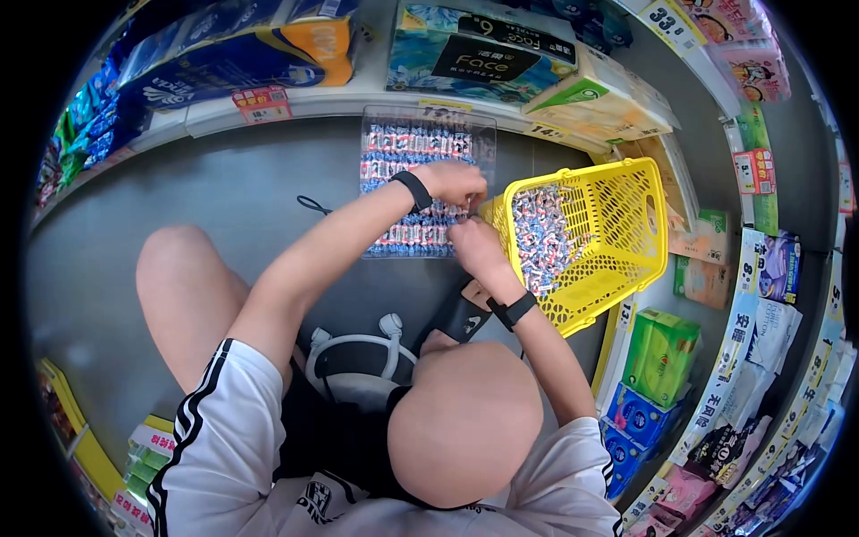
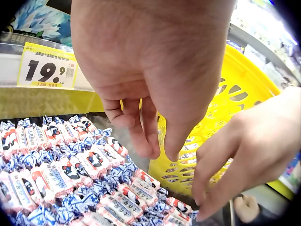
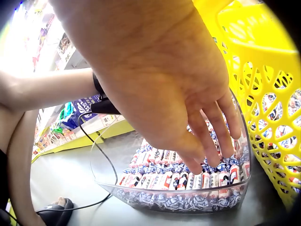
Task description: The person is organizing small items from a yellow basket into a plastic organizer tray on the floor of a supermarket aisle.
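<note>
Wrapped candies [image 1: 403, 170] lie in rows in a clear tray [image 3: 221, 190] on the floor. Over the tray's right side in the head view, my left hand [image 1: 455, 183] hangs with its fingers bent loosely down; nothing shows between them in the left wrist view [image 2: 155, 70]. My right hand [image 1: 481, 251] is just below it, fingers relaxed and pointing down at the candies [image 3: 188, 181] by the tray's edge. Its fingertips are close to the end candies [image 2: 178, 205]; contact cannot be told. A yellow basket [image 1: 617, 295] with many loose candies [image 1: 540, 237] stands tilted right beside the tray.
Shelves with tissue packs [image 1: 483, 58] run behind the tray, and more packs [image 1: 660, 358] line the right side. A price tag [image 2: 47, 67] hangs on the shelf edge. A dark cable [image 3: 101, 150] loops beside the tray. White curved legs [image 1: 389, 345] stand between the person's knees.
</note>
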`<state>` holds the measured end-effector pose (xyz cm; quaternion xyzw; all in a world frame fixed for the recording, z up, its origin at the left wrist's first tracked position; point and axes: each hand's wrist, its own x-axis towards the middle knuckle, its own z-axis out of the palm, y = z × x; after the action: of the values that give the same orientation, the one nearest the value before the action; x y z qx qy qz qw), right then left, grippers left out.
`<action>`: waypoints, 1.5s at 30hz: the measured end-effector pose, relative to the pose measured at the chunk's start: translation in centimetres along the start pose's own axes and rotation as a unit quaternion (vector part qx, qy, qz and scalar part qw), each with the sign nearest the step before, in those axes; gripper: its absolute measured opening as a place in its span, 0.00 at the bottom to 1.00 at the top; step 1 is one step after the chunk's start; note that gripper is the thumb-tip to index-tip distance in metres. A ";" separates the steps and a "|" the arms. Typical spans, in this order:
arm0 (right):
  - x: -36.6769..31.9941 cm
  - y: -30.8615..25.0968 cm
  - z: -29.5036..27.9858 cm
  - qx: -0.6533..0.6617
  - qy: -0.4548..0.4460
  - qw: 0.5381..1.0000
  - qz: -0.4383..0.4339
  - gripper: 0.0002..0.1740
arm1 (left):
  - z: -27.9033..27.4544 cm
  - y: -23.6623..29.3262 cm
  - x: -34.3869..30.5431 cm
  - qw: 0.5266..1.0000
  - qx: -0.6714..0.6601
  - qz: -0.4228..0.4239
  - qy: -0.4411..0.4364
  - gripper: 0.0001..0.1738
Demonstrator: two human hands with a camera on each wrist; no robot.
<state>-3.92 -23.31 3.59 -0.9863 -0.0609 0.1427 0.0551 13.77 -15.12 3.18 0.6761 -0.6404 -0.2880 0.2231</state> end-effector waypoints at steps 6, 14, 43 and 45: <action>0.1 -0.2 0.6 -0.007 -0.002 1.000 -0.014 0.05 | 0.5 -0.4 -0.6 0.999 -0.011 0.028 0.015 0.11; -0.1 -0.5 0.0 0.004 -0.043 0.999 0.008 0.08 | 1.6 0.3 -2.3 0.999 -0.030 -0.008 0.017 0.10; -3.5 -1.1 -8.7 0.387 0.009 0.921 -0.034 0.13 | -7.2 8.5 -1.5 0.992 -0.044 0.073 0.095 0.12; -5.1 -0.8 -10.3 0.436 0.010 0.900 -0.017 0.12 | -7.8 10.0 -0.7 0.994 -0.036 0.071 0.076 0.12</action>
<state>-5.91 -24.17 14.88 -0.8639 -0.0092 0.1444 0.4824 11.62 -15.70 15.67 0.6402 -0.6571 -0.2420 0.3158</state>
